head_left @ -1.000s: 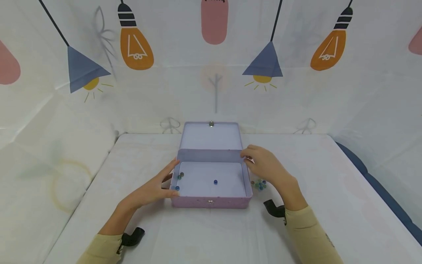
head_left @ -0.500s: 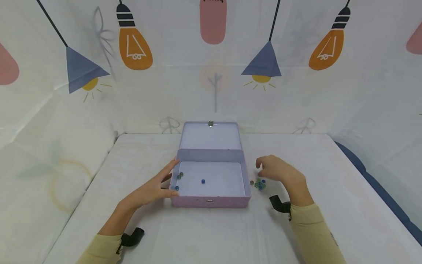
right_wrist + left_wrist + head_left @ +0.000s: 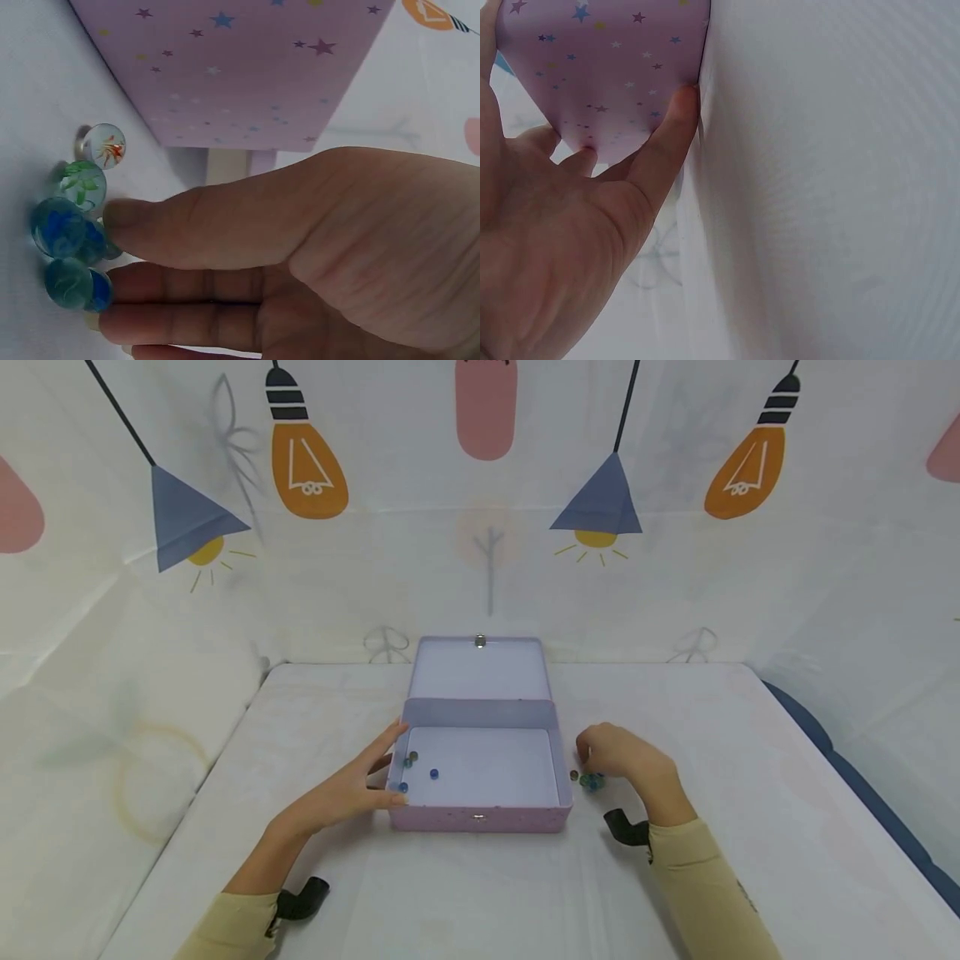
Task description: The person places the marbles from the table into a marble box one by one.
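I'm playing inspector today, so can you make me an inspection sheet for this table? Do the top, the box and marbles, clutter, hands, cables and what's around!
Surface: table covered in white.
Job's things: purple box with its lid open; at least four inside marbles, towards the left; loose marbles on the table by its right side, count partly hidden.
Clutter: nothing seen.
Left hand: spread against the box's left side.
Right hand: fingertips at the loose marbles; can't tell if it grips one.
Cables: nothing seen; a black device sits at each cuff.
Surroundings: pale backdrop printed with bulbs and lamps; something dark blue beyond the table's right edge.
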`<state>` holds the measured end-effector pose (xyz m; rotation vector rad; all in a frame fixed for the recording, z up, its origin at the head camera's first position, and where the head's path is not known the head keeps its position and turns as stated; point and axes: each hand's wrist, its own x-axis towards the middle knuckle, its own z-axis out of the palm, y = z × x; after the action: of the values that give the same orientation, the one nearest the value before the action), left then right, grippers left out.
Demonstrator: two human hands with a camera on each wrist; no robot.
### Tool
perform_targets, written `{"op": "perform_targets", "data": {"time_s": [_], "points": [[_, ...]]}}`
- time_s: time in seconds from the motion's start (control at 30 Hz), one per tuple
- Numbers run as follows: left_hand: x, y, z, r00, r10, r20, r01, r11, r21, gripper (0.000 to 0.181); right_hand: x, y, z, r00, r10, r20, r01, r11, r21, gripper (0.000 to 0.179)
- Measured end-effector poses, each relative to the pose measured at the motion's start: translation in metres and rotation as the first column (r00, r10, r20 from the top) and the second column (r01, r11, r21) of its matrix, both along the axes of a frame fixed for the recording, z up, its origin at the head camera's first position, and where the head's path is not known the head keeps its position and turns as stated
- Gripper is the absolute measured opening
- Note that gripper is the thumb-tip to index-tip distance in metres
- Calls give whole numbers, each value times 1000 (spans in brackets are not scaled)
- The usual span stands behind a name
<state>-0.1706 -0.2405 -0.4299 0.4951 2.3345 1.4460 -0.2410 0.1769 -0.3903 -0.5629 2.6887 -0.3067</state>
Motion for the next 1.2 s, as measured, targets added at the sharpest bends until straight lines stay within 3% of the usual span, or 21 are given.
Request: {"op": "perform_targets", "data": {"time_s": [0.47,0.7,1.2], "points": [[0,1,1,1000,-8,-6,8,1000,-1,100,-4,-2,-3,1000,-9,-16,9,1000,-27,14],[0,1,1,1000,-9,-7,9,1000,1,100,-7,1,-1,992,-2,-126,-10,996,-90,21],[0,0,2,1000,-11,-18,11,1000,-1,101,-1,-4,17,946,4,-324,-73,977,-203,12]]}}
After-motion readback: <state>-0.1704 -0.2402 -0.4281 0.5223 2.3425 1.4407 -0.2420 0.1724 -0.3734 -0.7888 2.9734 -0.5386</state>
